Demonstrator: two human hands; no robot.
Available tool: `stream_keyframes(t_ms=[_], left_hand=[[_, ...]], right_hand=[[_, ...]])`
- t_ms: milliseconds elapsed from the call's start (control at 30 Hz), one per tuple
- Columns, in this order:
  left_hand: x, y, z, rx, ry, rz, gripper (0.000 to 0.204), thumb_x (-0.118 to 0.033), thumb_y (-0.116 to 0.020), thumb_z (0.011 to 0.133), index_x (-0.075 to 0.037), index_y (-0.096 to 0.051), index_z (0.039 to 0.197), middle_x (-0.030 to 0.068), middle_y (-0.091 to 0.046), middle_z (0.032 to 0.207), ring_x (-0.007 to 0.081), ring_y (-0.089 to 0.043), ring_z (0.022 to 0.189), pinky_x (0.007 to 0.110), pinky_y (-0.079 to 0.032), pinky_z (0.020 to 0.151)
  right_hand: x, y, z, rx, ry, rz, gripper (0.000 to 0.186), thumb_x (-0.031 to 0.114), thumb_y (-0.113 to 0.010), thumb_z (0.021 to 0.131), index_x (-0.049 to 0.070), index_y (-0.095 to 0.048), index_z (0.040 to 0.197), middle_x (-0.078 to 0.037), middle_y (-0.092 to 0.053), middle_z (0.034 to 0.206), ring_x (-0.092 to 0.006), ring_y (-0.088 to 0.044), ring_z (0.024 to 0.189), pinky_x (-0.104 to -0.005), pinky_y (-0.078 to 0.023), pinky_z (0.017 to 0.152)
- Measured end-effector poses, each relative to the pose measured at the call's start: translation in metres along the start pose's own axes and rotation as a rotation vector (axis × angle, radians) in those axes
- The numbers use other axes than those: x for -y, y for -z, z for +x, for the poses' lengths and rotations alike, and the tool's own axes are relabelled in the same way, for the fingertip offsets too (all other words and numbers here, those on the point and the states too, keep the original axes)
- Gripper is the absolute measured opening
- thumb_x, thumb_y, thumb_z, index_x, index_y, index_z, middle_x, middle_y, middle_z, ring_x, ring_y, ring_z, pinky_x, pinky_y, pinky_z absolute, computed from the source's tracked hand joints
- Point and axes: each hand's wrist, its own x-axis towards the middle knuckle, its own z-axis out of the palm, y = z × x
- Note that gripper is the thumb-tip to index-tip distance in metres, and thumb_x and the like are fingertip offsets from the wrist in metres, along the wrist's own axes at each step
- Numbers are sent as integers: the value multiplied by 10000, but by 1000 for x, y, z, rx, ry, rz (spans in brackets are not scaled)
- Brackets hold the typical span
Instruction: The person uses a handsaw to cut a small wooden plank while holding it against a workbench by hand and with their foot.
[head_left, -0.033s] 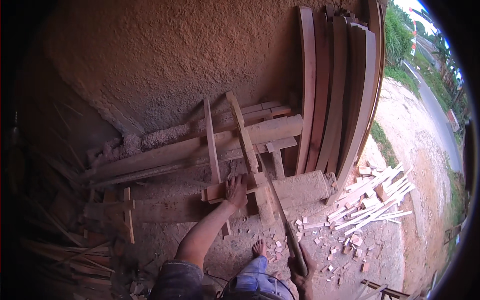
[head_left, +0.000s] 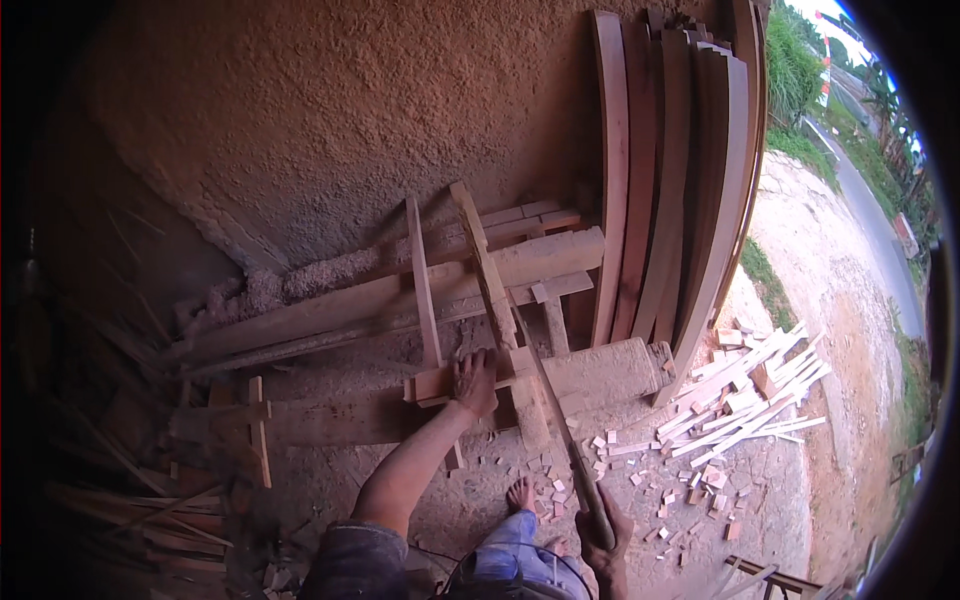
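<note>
My left hand (head_left: 475, 383) lies over a short wooden block (head_left: 432, 384), its fingers curled across the top and pressing it against a beam. My right hand (head_left: 606, 533), lower right, is wrapped round the handle of a long handsaw (head_left: 567, 437). The saw's blade slants up and away to the left, passing close by the block's right end. Whether its teeth are in the wood, I cannot tell. Under the block runs a thick beam (head_left: 340, 420). A notched upright-looking batten (head_left: 480, 255) leans from the wall to the block.
Long curved planks (head_left: 660, 190) stand against the rough wall (head_left: 330, 110) at the right. A second heavy beam (head_left: 500, 264) lies farther back. Cut strips (head_left: 755, 400) and small offcuts litter the ground at right. Scrap wood (head_left: 150, 520) is piled at lower left.
</note>
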Motion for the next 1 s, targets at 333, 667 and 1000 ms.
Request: stream_keyframes(t_ms=[333, 667, 1000], left_hand=[[0, -44, 8, -21, 100, 112, 536, -274, -660, 724, -50, -552, 1199, 141, -531, 1092, 336, -503, 1051, 513, -385, 864], [5, -29, 3, 54, 101, 92, 431, -227, -645, 702, -48, -596, 1091, 173, -519, 1106, 357, -489, 1046, 505, -362, 868], [-13, -1, 16, 227, 103, 50, 450, -241, -665, 734, -48, -590, 1133, 183, -537, 1173, 377, -504, 1142, 545, -362, 975]], right_hand=[[9, -7, -5, -9, 188, -113, 571, 106, -743, 763, 39, -572, 1304, -173, -698, 883, -233, -703, 723, -327, -529, 648], [27, -17, 9, 102, 79, -48, 561, 138, -729, 808, 28, -544, 1326, -195, -694, 997, -225, -703, 825, -325, -530, 710], [-7, 25, -54, 52, 219, -187, 566, 103, -701, 793, 70, -548, 1337, -156, -694, 873, -270, -698, 682, -337, -530, 623]])
